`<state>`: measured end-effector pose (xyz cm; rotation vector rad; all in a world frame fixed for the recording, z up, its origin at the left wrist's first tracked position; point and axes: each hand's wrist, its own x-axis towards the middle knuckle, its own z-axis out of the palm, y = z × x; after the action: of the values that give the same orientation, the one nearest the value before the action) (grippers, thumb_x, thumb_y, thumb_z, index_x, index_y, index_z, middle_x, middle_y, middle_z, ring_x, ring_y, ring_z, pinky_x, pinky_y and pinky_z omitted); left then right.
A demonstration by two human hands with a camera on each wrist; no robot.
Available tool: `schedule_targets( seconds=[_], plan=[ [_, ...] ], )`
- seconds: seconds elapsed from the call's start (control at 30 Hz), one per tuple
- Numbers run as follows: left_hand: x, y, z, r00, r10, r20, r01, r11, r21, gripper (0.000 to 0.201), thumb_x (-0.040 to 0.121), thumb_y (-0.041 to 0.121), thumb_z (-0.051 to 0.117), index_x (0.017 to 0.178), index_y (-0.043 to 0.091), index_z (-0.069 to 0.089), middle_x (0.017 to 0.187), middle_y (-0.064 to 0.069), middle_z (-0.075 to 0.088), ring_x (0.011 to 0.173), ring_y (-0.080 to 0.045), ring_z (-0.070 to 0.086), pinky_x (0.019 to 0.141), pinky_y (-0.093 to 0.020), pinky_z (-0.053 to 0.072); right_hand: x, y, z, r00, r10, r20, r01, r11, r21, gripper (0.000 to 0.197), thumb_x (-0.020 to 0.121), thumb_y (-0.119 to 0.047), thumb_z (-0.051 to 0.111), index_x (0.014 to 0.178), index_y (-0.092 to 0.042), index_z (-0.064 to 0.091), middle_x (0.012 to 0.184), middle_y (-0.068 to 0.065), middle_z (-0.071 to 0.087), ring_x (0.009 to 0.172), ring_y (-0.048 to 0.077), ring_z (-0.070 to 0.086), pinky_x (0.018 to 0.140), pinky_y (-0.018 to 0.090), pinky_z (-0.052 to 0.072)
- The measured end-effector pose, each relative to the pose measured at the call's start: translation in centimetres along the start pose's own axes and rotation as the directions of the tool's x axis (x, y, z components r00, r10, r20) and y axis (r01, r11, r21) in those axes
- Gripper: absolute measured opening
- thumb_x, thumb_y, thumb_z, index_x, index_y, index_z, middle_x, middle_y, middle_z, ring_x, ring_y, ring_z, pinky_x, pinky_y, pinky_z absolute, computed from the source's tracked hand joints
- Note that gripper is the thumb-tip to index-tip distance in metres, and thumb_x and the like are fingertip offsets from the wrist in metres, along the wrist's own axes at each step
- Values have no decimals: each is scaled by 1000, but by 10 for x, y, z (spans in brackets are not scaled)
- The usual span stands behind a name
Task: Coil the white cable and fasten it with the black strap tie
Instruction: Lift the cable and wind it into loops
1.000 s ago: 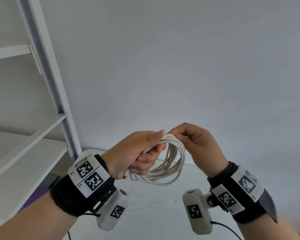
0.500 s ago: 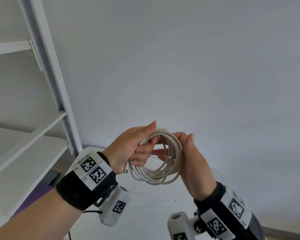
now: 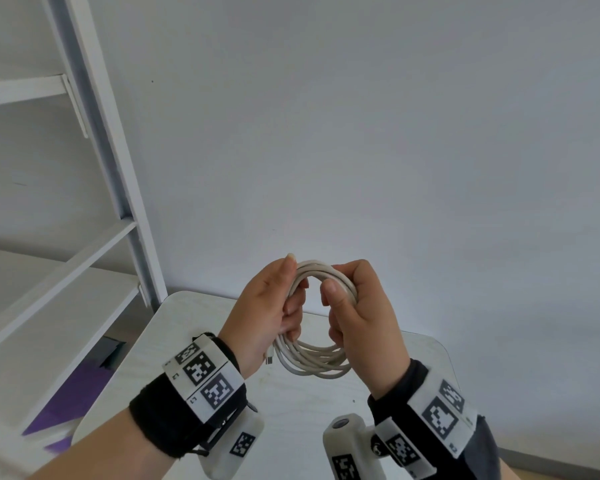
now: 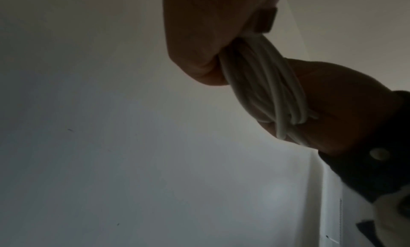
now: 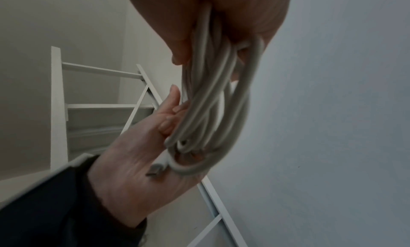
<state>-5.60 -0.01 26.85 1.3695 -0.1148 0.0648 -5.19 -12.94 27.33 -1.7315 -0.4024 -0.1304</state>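
Note:
The white cable (image 3: 314, 364) is wound into a coil of several loops and held upright above the table. My left hand (image 3: 267, 306) grips the coil's left side, index finger straight up along the top and the other fingers curled round the strands. My right hand (image 3: 361, 313) wraps round the coil's right side, its thumb through the loop. The cable's plug (image 3: 269, 359) sticks out below my left palm. The right wrist view shows the cable (image 5: 210, 101), the plug (image 5: 155, 170) and my left hand (image 5: 137, 163). In the left wrist view the strands (image 4: 266, 85) run between both hands. No black strap tie is in view.
A white table (image 3: 420, 362) lies under the hands, close to a plain grey wall. A white shelf unit (image 3: 94, 251) with a slanted post stands at the left, with something purple (image 3: 66, 393) below it.
My right hand has turned from pinching the coil's top to wrapping round its right side with the thumb through the loop. My left hand has kept its grip.

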Motion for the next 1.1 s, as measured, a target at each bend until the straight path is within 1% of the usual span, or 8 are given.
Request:
schedule_targets(
  seconds=[0.2,0.3,0.43,0.53,0.63,0.8,0.97,1.1],
  plan=[
    [-4,-4,-5,995,95,14,-97,984,148,44,86,48,39,83,5,50,57,0,46,40,-14,41,50,-31,49,3,7,0,999,-40,-25,36,992,-120,11,79,-38,49,78,-27,48,60,-11,54,48,3,48,48,13,36],
    [-5,-4,-5,995,99,16,-100,976,193,38,94,37,36,97,4,52,64,-1,52,43,-15,43,52,-33,52,4,8,0,998,-52,-25,47,984,-174,11,80,-37,49,76,-27,48,56,-14,55,47,5,48,48,16,37],
    [-6,0,-11,998,11,54,-23,972,234,34,100,26,31,94,1,54,75,-8,57,55,-22,47,60,-37,57,4,10,-1,998,-64,18,66,967,-246,16,89,-25,53,74,-24,46,57,-8,50,47,8,43,47,23,38],
    [-9,-1,-15,998,-21,60,4,965,262,38,100,29,30,88,3,55,67,-1,56,55,-18,48,64,-36,58,3,13,2,996,-78,49,89,955,-284,16,87,-33,52,75,-24,47,57,-8,52,47,9,43,45,22,38],
    [-13,-3,-14,1000,-2,30,-5,968,251,39,99,33,29,81,7,53,56,5,48,55,-21,44,58,-25,53,3,15,7,995,-77,58,90,956,-280,16,88,-32,53,79,-19,50,56,-8,51,47,8,43,45,23,38],
    [-14,-9,-14,999,-11,-43,16,994,109,42,93,44,35,79,10,55,60,-1,43,45,-12,35,48,-25,44,2,13,15,995,-92,42,99,964,-248,24,82,-40,49,81,-17,52,57,-6,52,47,9,44,45,23,39],
    [-18,-12,-11,994,19,-105,-13,999,53,40,75,57,41,69,24,62,59,-6,44,43,-12,38,47,-25,48,-1,14,20,995,-104,-6,101,976,-192,14,81,-37,49,77,-24,50,63,-17,57,46,7,48,46,14,36],
    [-18,-16,-11,992,59,-108,-47,992,113,49,80,53,38,80,8,60,55,2,47,48,-15,44,52,-24,51,-2,15,20,993,-115,-1,113,977,-182,13,82,-35,49,76,-23,49,61,-19,58,46,6,48,46,13,36]
  ],
)
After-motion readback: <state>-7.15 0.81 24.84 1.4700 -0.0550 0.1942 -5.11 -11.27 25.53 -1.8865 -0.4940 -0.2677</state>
